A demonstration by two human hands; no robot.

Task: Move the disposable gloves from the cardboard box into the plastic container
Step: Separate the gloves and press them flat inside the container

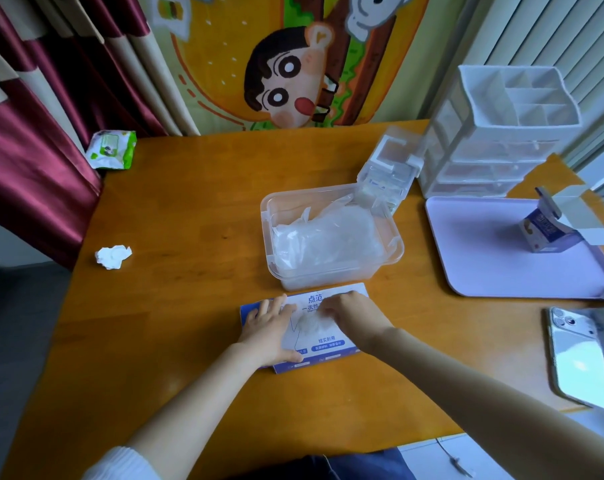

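A flat blue and white cardboard glove box (323, 344) lies on the wooden table in front of me. My left hand (271, 329) rests flat on its left part with the fingers spread. At the opening in the box's top, my right hand (351, 317) has its fingers curled into a clump of clear disposable gloves (309, 322). Just beyond the box stands the clear plastic container (396, 249), with a heap of clear gloves (325, 237) inside it.
A lilac tray (494, 258) with a small carton (544, 233) lies at the right, a white drawer organiser (498, 140) behind it. A phone (579, 358) sits near the right edge. A crumpled tissue (113, 257) and a wipes pack (112, 149) lie at the left.
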